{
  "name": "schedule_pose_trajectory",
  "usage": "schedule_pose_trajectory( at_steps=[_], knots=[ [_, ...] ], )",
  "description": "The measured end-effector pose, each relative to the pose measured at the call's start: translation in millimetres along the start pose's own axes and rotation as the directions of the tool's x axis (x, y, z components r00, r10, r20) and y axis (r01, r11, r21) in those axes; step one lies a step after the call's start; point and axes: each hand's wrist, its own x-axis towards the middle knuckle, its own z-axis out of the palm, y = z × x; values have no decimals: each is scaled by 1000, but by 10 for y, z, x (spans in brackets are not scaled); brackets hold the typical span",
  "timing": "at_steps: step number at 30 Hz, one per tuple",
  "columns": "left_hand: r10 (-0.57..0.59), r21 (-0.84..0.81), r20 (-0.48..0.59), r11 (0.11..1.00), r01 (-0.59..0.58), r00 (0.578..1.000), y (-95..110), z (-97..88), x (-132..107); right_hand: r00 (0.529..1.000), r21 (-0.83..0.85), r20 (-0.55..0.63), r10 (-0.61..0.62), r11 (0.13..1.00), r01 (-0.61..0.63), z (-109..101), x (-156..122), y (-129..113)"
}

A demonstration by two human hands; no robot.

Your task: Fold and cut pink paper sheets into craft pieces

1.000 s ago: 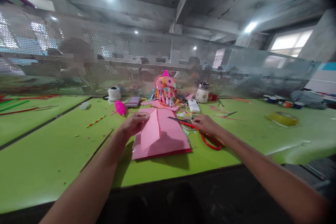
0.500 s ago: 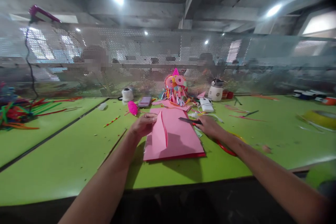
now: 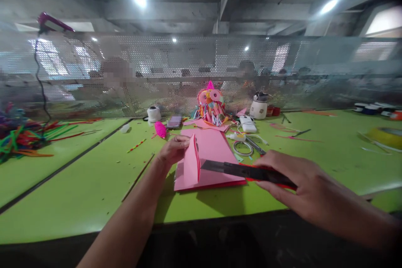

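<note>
My left hand (image 3: 176, 147) pinches the upper edge of a folded sheet of pink paper (image 3: 191, 161), which stands upright with its fold layers facing right. Beneath it lies a stack of larger pink paper sheets (image 3: 216, 150) on the green table. In my right hand (image 3: 301, 182) is a utility knife (image 3: 241, 170) with a black and orange-red body. Its grey blade points left, with the tip close beside the folded paper's right edge; whether they touch I cannot tell. Partly behind my right hand lie scissors (image 3: 256, 145), their handles hidden.
A pink tasselled piñata-like figure (image 3: 211, 102) stands behind the stack. Around it are a white thread spool (image 3: 153, 114), bright pink yarn (image 3: 160, 130), a white power bank (image 3: 248, 124), a coiled cable (image 3: 243, 148) and a white jar (image 3: 258, 108). Yellow tape (image 3: 386, 139) lies right, a thin stick (image 3: 138, 178) left.
My right hand has lifted the utility knife from beside the stack and brought it nearer, its blade now at the folded paper. The left hand keeps its pinch almost in place.
</note>
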Motion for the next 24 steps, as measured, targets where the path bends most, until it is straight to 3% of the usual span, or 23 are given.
schedule_pose_trajectory(
  at_steps=[7,24],
  knots=[
    [30,-48,50,998,-28,998,-32,-58,-2,999,-73,41,16,997,-13,-11,-32,-119],
    [-53,-9,4,999,53,999,-1,-22,-12,997,-167,-11,-77,983,74,-12,-85,-63]
  ],
)
